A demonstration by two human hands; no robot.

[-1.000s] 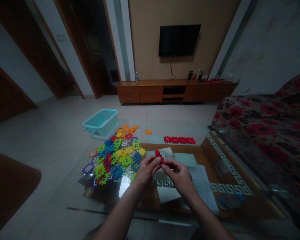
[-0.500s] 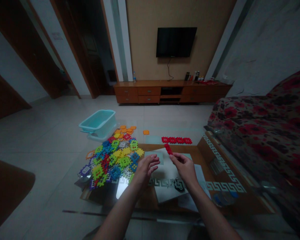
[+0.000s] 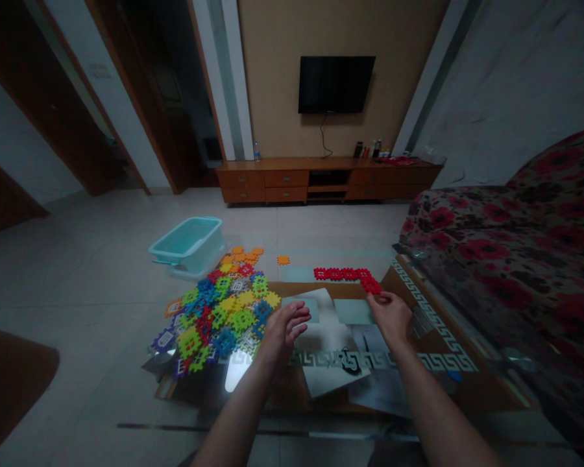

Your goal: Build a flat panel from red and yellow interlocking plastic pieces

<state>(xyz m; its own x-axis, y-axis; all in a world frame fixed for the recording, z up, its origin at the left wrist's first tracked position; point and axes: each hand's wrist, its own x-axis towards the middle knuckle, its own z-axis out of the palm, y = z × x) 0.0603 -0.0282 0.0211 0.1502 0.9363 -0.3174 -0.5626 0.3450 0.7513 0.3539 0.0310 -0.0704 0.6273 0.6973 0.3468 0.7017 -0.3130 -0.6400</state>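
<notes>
My right hand point(image 3: 392, 318) pinches a red interlocking plastic tile point(image 3: 370, 285) at the right end of a row of red tiles point(image 3: 341, 274) on the glass table. The held tile touches or nearly touches the row's end; whether they are joined I cannot tell. My left hand point(image 3: 287, 326) hovers over the table with its fingers apart and nothing in them. Just left of it lies a heap of tiles point(image 3: 241, 319) in green, yellow, blue, red, white and purple. One orange tile point(image 3: 283, 260) lies alone between the heap and the row.
A light-blue plastic basket point(image 3: 189, 239) stands beyond the heap at the left. Under the glass tabletop point(image 3: 316, 415) are papers point(image 3: 333, 376) and a dark coiled item point(image 3: 350, 362). A flowered sofa point(image 3: 511, 246) borders the right side.
My right hand has moved right and away from me, carrying the red tile from in front of the row to its right end. My left hand has hardly moved.
</notes>
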